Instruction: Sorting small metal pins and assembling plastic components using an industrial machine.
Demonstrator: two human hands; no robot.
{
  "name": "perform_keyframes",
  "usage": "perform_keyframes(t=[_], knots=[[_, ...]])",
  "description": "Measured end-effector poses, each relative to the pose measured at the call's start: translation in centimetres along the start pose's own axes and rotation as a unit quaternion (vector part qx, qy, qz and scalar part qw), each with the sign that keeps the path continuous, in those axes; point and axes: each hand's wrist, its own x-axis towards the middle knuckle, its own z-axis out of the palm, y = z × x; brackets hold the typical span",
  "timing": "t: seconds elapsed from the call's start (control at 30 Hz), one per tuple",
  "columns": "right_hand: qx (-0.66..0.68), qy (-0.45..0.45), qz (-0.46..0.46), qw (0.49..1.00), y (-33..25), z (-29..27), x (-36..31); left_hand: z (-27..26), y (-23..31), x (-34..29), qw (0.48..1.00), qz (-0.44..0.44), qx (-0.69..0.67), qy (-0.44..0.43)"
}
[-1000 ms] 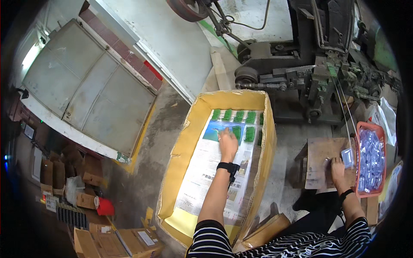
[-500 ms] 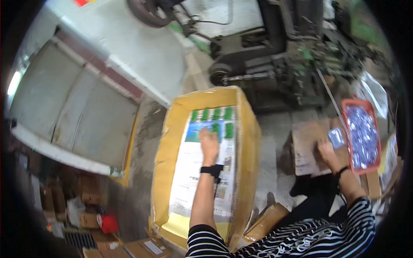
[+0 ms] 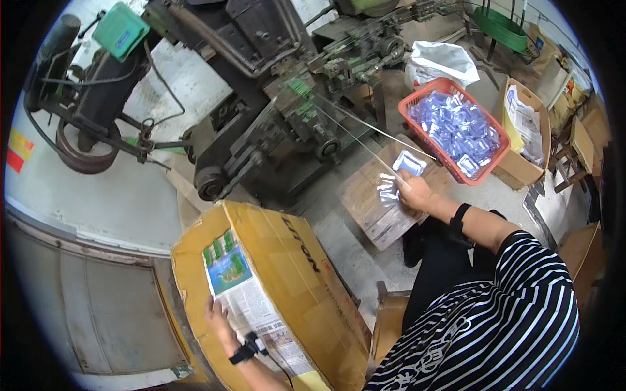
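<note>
My left hand is inside a tall yellow-brown cardboard box, over the newspaper sheet lining it. Its fingers are stretched out and nothing shows in them. Rows of small green pieces lie past it at the box's far end, some on the paper's blue picture. Over a low wooden board, the fingers of my right hand close at the edge of a clear plastic blister tray. More clear trays lie fanned beside the thumb. My palm hides the exact grip.
A red plastic basket full of clear trays stands beyond the board. Dark, greasy machinery fills the far side, with thin rods slanting toward the board. At right are a white sack and an open carton.
The view has swung to the right, bringing the basket and board nearer the middle. My left hand has drawn back from the green pieces toward the box's left side. My right hand stays at the board.
</note>
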Motion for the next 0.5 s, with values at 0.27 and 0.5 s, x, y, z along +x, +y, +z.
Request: perform_keyframes(t=[0.27,0.5], knots=[[0.167,-0.042,0.026,0.985,6.3,-2.2,-6.1,5.2,16.7,-17.4,0.995,0.046,0.062,-0.065],[0.184,-0.093,0.030,0.978,19.6,-7.0,-19.9,31.4,24.0,-27.1,0.796,0.433,0.252,-0.339]])
